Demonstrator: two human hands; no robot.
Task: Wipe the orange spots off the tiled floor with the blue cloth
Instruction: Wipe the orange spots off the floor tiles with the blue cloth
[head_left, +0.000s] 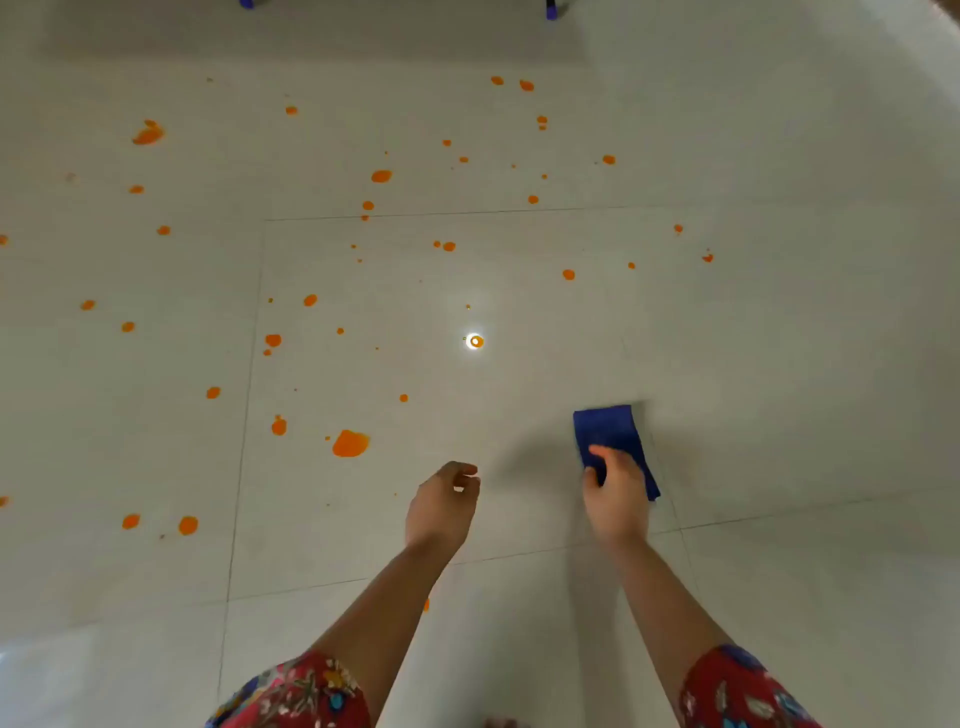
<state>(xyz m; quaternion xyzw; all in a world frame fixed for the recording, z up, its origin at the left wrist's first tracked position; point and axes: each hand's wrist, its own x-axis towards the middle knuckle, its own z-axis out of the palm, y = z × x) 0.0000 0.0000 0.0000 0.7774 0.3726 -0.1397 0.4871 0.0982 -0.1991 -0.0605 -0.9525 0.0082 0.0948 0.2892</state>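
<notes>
Blue cloth (608, 428) is gripped in the curled fingers of the right hand (617, 496) — best pressed flat, then swept toward the big orange spot (350, 443); left hand (445, 506) is loosely curled, empty.

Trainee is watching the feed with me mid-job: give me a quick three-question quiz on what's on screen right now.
1. Which hand grips the blue cloth? A left, B right, C both.
2. True or false: the left hand touches the cloth.
3. Fill in: most orange spots lie to the cloth's ____.
Key: 1 B, the right hand; 2 false, it is apart from it; 3 left.
</notes>
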